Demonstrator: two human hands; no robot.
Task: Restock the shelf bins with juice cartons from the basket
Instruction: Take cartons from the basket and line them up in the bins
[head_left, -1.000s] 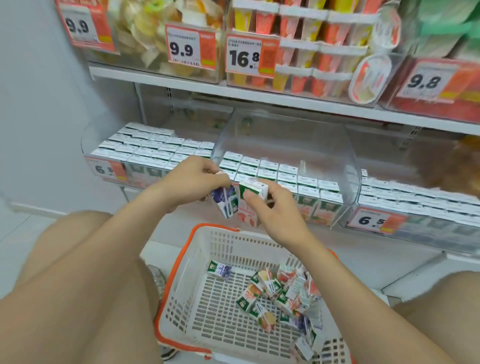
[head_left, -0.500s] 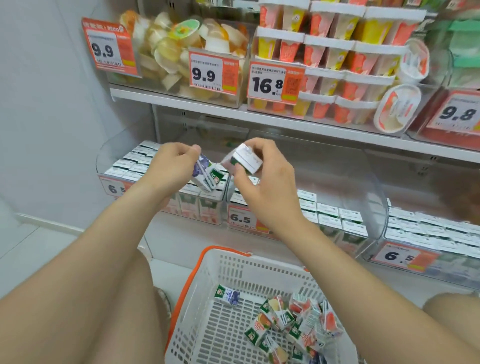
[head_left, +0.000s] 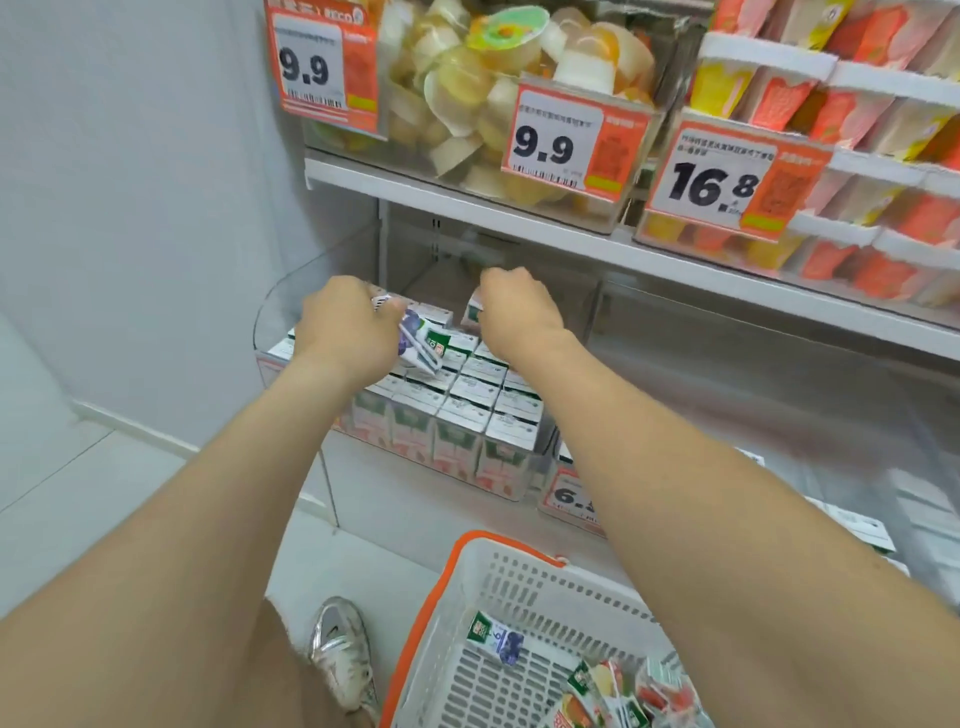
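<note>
Head view: both arms reach forward, out over the basket (head_left: 470, 577) and into the clear bin (head_left: 267, 317) at the left end of the lower shelf. The left hand (head_left: 343, 332) is knuckles-up, with its fingers curled round what look like 2 purple cartons (head_left: 418, 340), fanned and tilted over the bin's middle rows. The right hand (head_left: 519, 317) is just beside it, nearer the bin's back right corner. Its fingers are bent down round 1 white-topped carton (head_left: 474, 309), which is mostly hidden.

The bin holds upright stocked cartons (head_left: 457, 431) in tight rows, 4 of them showing along its front edge. In the basket, 1 lone carton (head_left: 496, 636) lies near the back wall. A heap (head_left: 613, 691) sits at the right corner, cut off by the frame so it cannot be counted.

On the upper shelf (head_left: 519, 218) are 3 price tags: 9.9 (head_left: 306, 67), 9.9 (head_left: 545, 145) and 16.8 (head_left: 711, 182). There is 1 shoe (head_left: 340, 644) left of the basket.
</note>
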